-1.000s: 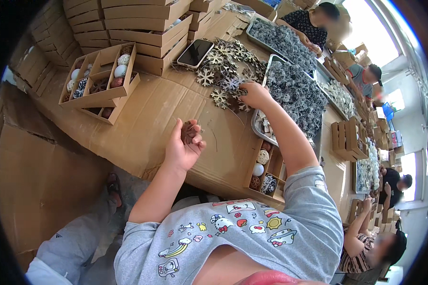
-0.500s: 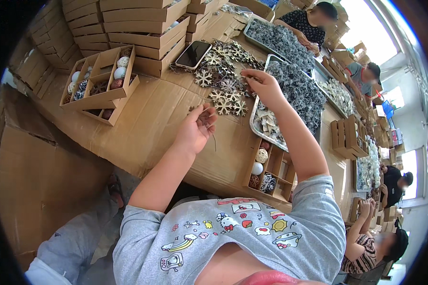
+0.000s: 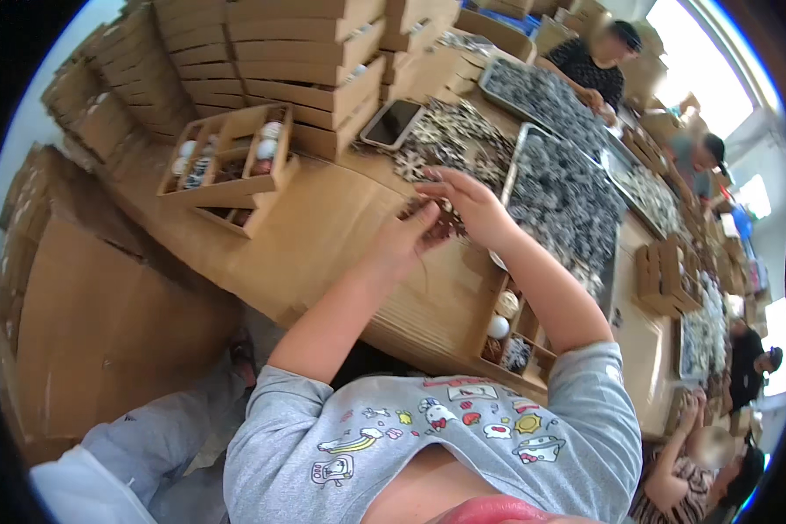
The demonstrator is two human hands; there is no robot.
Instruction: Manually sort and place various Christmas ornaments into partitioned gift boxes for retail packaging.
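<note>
My left hand (image 3: 408, 234) and my right hand (image 3: 470, 203) come together above the near edge of a heap of snowflake ornaments (image 3: 463, 131) in pale and brown tones. Bent fingers on the left hand pinch a thin string (image 3: 426, 275), whose loose end hangs below. Curled over from the right, the fingers of my right hand meet close to the left fingertips. Brown snowflakes (image 3: 446, 224) show between and under the hands; blur hides whether any is held. What the right fingers grip cannot be made out.
A divided cardboard box of balls (image 3: 227, 185) stands at left, another (image 3: 517, 349) near my right forearm. Behind are a phone (image 3: 393, 123), stacked boxes (image 3: 297, 57) and metal trays of grey frosted pieces (image 3: 568, 196). Several people work along the tables at right.
My right hand has come from the snowflake heap toward my left hand, and they now meet. The whole view has shifted, with the scene sliding right and slightly down.
</note>
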